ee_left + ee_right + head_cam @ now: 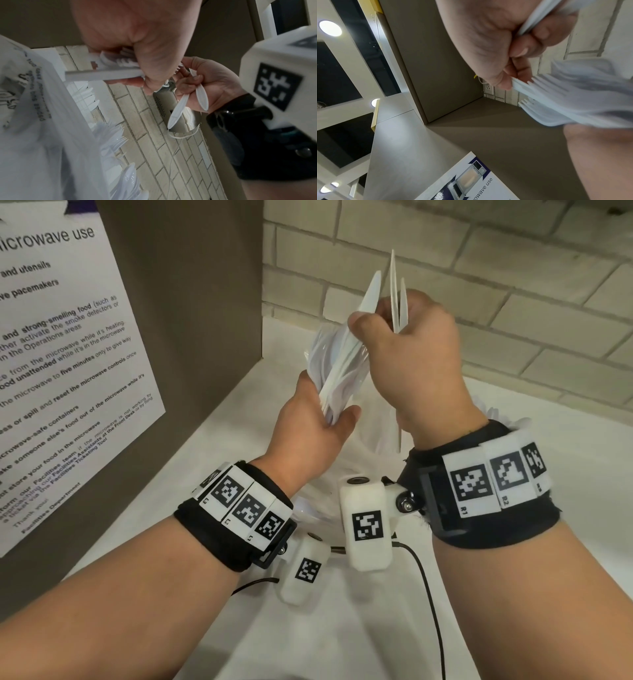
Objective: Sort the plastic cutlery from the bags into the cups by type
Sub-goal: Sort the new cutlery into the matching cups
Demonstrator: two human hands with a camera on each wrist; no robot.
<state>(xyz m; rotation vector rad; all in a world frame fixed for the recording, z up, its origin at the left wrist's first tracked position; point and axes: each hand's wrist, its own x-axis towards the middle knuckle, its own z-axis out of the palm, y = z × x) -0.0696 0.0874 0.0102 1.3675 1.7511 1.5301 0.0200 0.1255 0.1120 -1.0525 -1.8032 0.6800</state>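
Note:
My left hand (329, 412) grips a thick bundle of white plastic cutlery (337, 371) upright above the counter; fork tines (537, 82) show in the right wrist view. Just right of it, my right hand (376, 326) holds two white knives (395, 289) in its curled fingers, blades (202, 97) hanging below the palm. Its thumb and forefinger pinch one more piece (370, 296) at the top of the bundle. A clear printed plastic bag (34, 121) hangs under the hands. No cup shows plainly.
A brown cabinet panel (191, 302) with a microwave-use notice (61, 364) stands close on the left. A pale brick wall (513, 302) lies behind the white counter (565, 542). More white cutlery (496, 416) lies behind my right wrist. A silver appliance (169, 108) with a cord sits by the wall.

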